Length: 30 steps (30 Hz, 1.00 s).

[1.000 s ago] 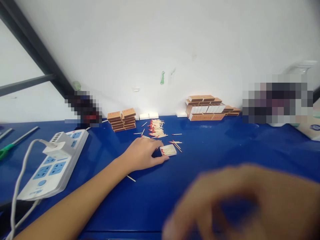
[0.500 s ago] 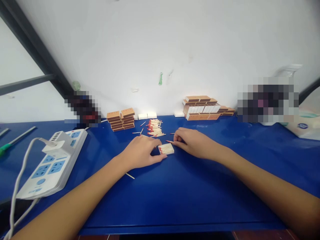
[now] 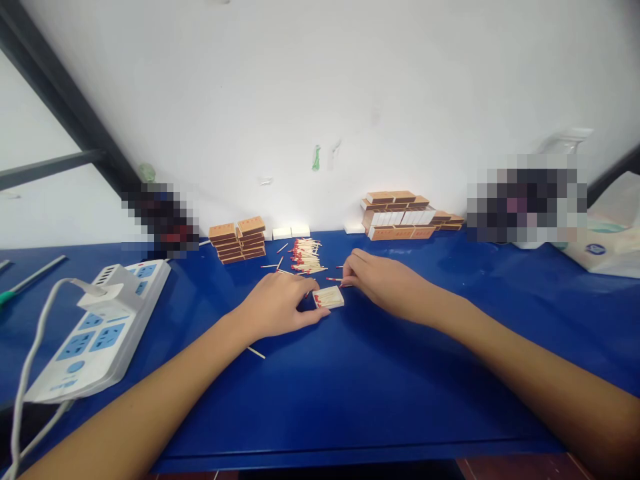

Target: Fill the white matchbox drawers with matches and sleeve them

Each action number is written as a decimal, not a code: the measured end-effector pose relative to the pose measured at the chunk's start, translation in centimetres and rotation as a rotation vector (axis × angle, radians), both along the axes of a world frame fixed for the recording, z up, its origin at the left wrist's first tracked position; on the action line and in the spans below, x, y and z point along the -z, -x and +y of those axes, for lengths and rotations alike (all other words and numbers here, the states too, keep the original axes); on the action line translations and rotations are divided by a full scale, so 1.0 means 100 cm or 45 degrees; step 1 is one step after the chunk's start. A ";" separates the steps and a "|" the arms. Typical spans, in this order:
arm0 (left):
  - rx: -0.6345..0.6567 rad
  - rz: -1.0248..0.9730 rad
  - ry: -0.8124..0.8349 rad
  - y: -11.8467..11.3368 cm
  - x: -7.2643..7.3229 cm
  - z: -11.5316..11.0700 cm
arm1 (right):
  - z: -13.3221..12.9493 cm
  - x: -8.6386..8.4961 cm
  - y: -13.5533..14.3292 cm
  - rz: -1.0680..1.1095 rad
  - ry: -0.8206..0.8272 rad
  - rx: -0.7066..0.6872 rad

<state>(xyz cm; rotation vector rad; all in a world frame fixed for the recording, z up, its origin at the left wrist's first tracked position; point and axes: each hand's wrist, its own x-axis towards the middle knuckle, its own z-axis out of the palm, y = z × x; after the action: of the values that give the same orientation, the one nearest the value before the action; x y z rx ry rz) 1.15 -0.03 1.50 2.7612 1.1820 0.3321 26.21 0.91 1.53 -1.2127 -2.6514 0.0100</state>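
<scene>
Left hand (image 3: 280,303) fingers together, thumb and fingertips clamped on the left edge of small open match tray (image 3: 329,297), packed with red-tipped matches, flat on blue surface (image 3: 350,387). Right hand (image 3: 383,280) pinches a match at tray's right corner. Both palms down, forearms converging. Loose match pile (image 3: 307,257) just behind.

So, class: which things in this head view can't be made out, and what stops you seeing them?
- Tray count: matches too small.
- Right hand: fingertips curl under, so a held match can't be confirmed.
- Two pixelated patches by the wall: contents masked.
- Box stack print: too small.
- Green tool: cut by the left edge.
- Left hand hides the tray's near-left corner.
</scene>
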 end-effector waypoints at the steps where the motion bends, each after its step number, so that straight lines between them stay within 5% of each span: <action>1: 0.001 0.001 -0.004 0.000 0.000 0.000 | -0.004 0.000 0.004 -0.006 -0.022 -0.029; 9: -0.009 0.015 -0.035 -0.001 0.000 -0.001 | -0.018 0.009 0.021 -0.170 -0.195 -0.116; 18: 0.014 -0.004 -0.033 0.000 0.003 0.001 | -0.008 -0.004 0.008 0.065 0.214 -0.168; 30: 0.000 -0.016 -0.028 0.001 0.003 0.001 | 0.022 -0.009 -0.027 0.128 0.354 -0.034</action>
<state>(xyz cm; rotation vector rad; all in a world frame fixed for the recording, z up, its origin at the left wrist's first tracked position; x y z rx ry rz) 1.06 0.09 1.16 2.7736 1.1831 0.3637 28.89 3.13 2.41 -1.2191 -2.6403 0.4455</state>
